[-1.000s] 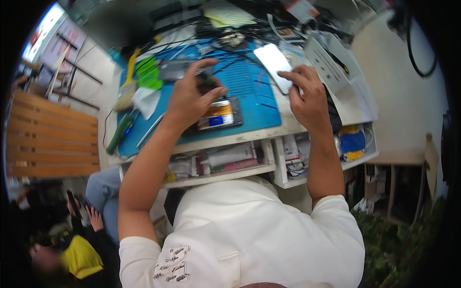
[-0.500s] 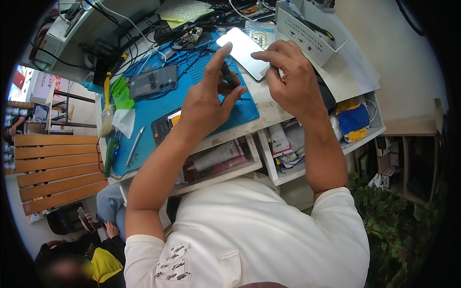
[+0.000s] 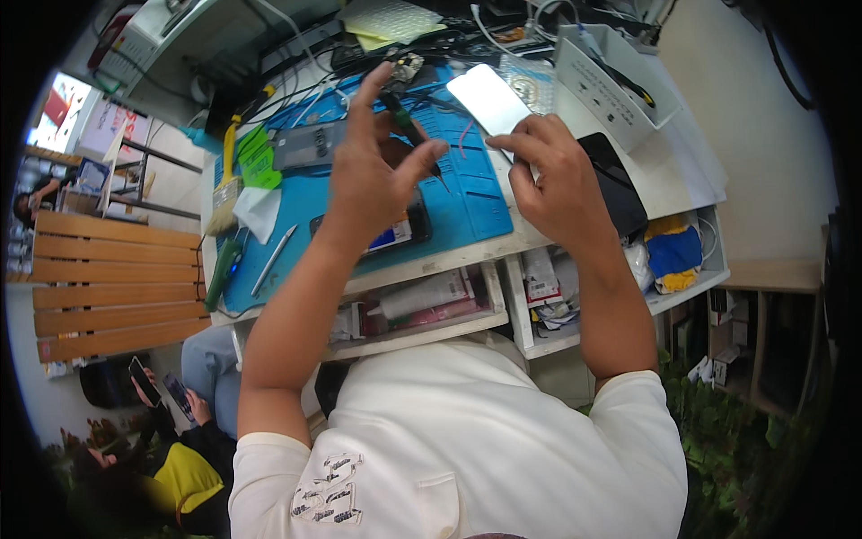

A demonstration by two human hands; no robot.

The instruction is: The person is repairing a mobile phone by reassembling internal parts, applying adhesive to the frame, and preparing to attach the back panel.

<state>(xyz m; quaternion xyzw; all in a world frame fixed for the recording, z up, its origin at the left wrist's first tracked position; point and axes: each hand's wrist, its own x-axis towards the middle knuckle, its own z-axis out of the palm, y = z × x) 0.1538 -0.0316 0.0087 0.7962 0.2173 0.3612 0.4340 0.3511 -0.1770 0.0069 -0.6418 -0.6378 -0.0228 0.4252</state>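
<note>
The left hand (image 3: 373, 162) is clamping a slim screwdriver-like tool with a dark green and reddish handle (image 3: 404, 117) above the flat, ribbed blue work mat (image 3: 301, 220). Its index finger is extending clear of the handle, and the tool is slanting down and rightward.

Governing relation: an opened black rectangular phone with a blue patch inside (image 3: 415, 222) is lying on the mat on the person's side of the left hand, partly hidden by that hand and its wrist. Its long axis is running roughly left to right, crosswise to the forearm. The left hand is standing nearer to it than the right.

The right hand (image 3: 558, 171) is holding its thumb and index finger apart, gripping nothing visible. It is poised at the near end of a glossy white rounded-rectangular slab (image 3: 489, 99) on the surface; contact cannot be confirmed.
</note>
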